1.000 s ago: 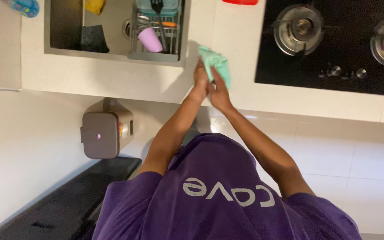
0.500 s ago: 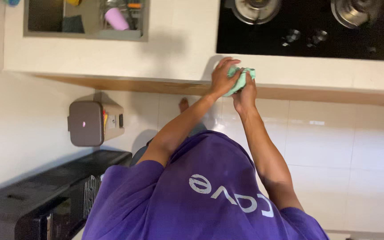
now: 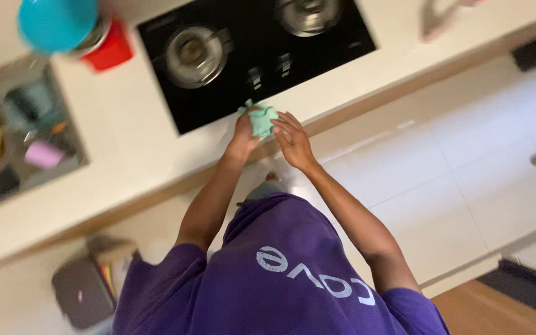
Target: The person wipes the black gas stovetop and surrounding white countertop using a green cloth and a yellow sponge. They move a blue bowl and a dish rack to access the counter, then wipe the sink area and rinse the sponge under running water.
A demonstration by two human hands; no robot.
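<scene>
Both hands meet at the front edge of the pale surface [image 3: 125, 142], just before the black hob [image 3: 243, 56]; the left hand [image 3: 243, 133] has its grip closed around a bunched green cloth [image 3: 262, 120], which sits at the hob's near edge; the right hand [image 3: 293, 139] lies just beside it, fingers loosely spread and touching the cloth, holding nothing firmly; two burners show on the hob; a red cup [image 3: 113, 49] and a blue bowl [image 3: 57, 22] stand to the left; a sink [image 3: 20, 142] holds blurred dishes.
</scene>
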